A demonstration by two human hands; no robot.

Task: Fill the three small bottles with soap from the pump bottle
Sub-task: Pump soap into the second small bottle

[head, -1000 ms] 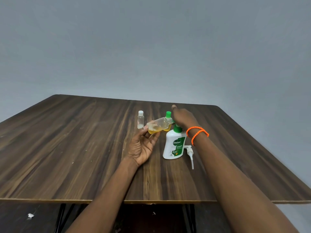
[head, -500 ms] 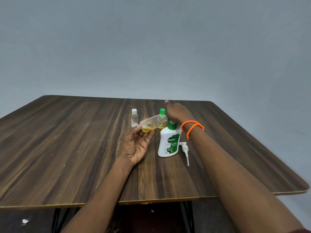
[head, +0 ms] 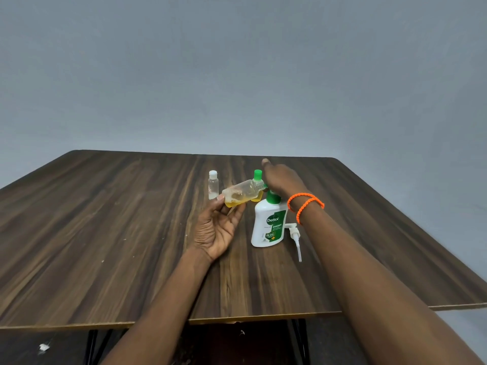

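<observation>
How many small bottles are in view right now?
3: a white-capped bottle standing at the back, a tilted bottle held by the left hand, and a green-capped bottle partly hidden behind it.

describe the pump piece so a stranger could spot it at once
On the dark wooden table, find the white Dettol bottle with the green label. The pump piece lies flat on the tabletop just to its right: all white, with a long thin tube, unlike the upright bottles nearby.

"dettol", "original" on pump bottle
</observation>
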